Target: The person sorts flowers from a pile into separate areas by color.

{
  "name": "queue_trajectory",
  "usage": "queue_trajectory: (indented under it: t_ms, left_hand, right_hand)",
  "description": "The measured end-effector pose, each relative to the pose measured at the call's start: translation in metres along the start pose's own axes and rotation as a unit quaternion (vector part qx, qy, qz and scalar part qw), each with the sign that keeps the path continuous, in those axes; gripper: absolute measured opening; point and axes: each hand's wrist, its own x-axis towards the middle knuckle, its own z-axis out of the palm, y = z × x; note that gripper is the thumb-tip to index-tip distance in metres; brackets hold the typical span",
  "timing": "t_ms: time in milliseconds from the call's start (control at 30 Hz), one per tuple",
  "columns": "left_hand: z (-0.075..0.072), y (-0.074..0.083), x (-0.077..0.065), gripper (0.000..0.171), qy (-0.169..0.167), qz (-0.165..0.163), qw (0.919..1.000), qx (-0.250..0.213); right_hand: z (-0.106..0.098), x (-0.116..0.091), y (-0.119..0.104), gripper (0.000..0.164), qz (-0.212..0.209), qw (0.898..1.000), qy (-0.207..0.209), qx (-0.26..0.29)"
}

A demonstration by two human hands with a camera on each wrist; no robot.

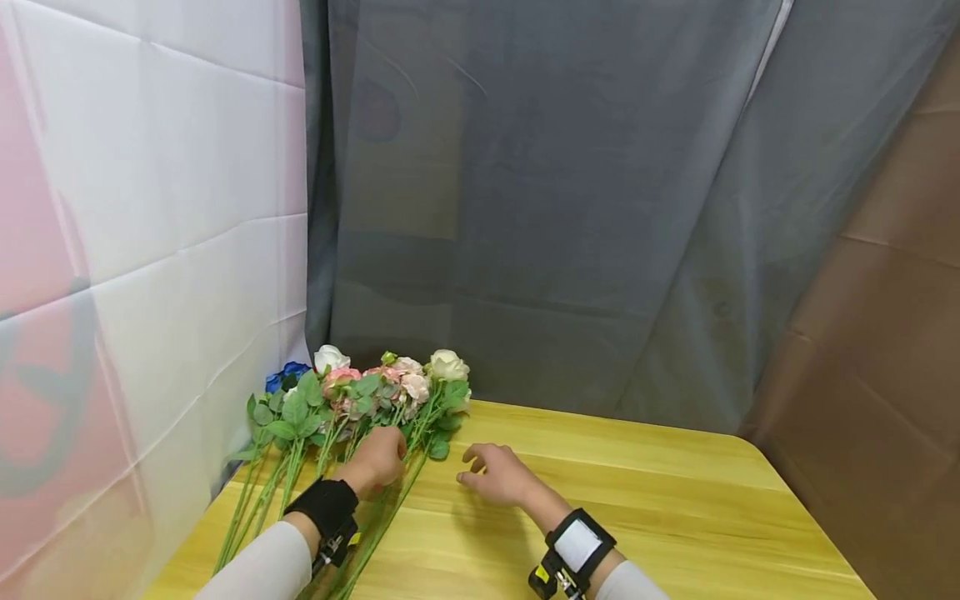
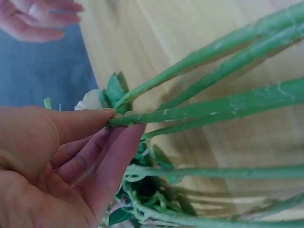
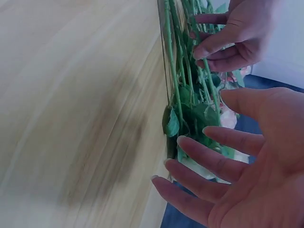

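Observation:
My left hand [image 1: 378, 458] is over the stems of a bunch of artificial-looking flowers lying on the left part of the table. In the left wrist view, its thumb and fingers pinch one green flower stem [image 2: 204, 111]; more stems run beside it. The flower heads point to the back: a cream rose [image 1: 448, 365], pale pink blooms [image 1: 414, 387], a white rose [image 1: 330, 359] and a blue flower [image 1: 288, 377], among green leaves [image 1: 295, 408]. To the right of the bunch hovers my right hand [image 1: 498, 475], fingers spread and slightly bent, holding nothing.
The yellow wood-grain table [image 1: 675, 500] extends to the right, with a rounded far corner. A grey curtain [image 1: 562, 208] hangs behind it, a white printed cloth [image 1: 187, 208] on the left and a brown cloth [image 1: 877, 333] on the right. Each wrist wears a black camera strap.

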Motion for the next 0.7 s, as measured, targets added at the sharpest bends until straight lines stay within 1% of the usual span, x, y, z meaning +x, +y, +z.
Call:
queue_trajectory:
  t_ms: [67,133,200,333,433,567,600,700]
  left_hand:
    - [-0.006,-0.002,0.0,0.058,0.005,-0.001,0.9999,-0.01]
    - [-0.011,-0.003,0.002,0.056,0.014,0.005,0.9997,-0.019]
    - [-0.016,-0.005,0.005,0.054,0.022,0.011,0.9994,-0.025]
    - [-0.027,-0.005,0.011,0.052,0.038,0.002,0.9985,-0.04]
    - [-0.034,-0.003,0.014,0.047,0.054,-0.007,0.9974,-0.048]
    - [-0.039,0.005,0.015,0.042,0.066,-0.012,0.9956,-0.066]
    - [-0.039,0.007,0.015,0.044,0.063,-0.017,0.995,-0.075]
    - [-0.037,0.011,0.013,0.037,0.07,-0.019,0.9922,-0.101]
  right_hand:
    - [0.001,-0.001,0.0,0.042,-0.001,1.0,-0.004,0.007]
    - [0.001,-0.001,0.001,0.043,-0.003,1.0,-0.005,0.018]
    - [0.002,-0.001,0.001,0.048,-0.002,0.999,-0.003,0.032]
    - [0.001,0.004,0.0,0.06,-0.009,0.998,0.001,0.061]
    - [0.001,0.007,-0.003,0.066,-0.015,0.996,-0.001,0.093]
    - [0.004,0.007,-0.014,0.072,-0.015,0.986,-0.014,0.164]
    - [0.005,0.007,-0.018,0.072,-0.016,0.983,-0.017,0.18]
    - [0.011,0.007,-0.029,0.07,-0.018,0.973,-0.027,0.227]
